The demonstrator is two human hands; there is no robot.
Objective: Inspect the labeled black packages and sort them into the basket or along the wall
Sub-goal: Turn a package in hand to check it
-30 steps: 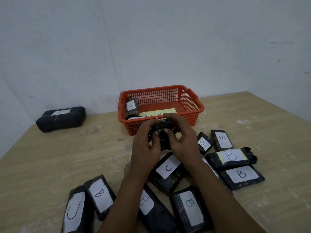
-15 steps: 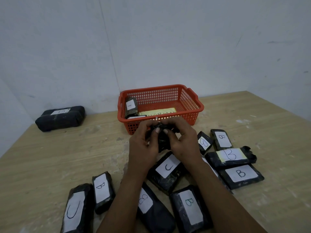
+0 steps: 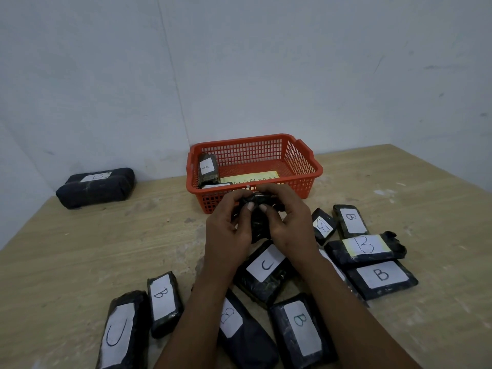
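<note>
Black plastic-wrapped packages are scattered across the near part of the wooden tabletop (image 3: 80, 249), each with a white paper label. Closest on the left sits a C package (image 3: 121, 332) with a smaller B package (image 3: 164, 302) just beside it. Another B-labelled package (image 3: 302, 331) lies near the right forearm, and one marked C (image 3: 263, 270) sits right under the wrists. Off to the right there's a cluster of B ones, including a big B package (image 3: 380, 278).

Above all that, the left hand (image 3: 226, 225) and right hand (image 3: 287, 219) both grip one small black package (image 3: 257, 217) between them, fingers curled round it, thumbs pressed on its face. Its label isn't visible.

Just behind the hands is the red basket (image 3: 303, 161), holding an A package (image 3: 207, 169) and a yellow note. Far left, against the wall, rests a bulky B bundle (image 3: 95, 187).
</note>
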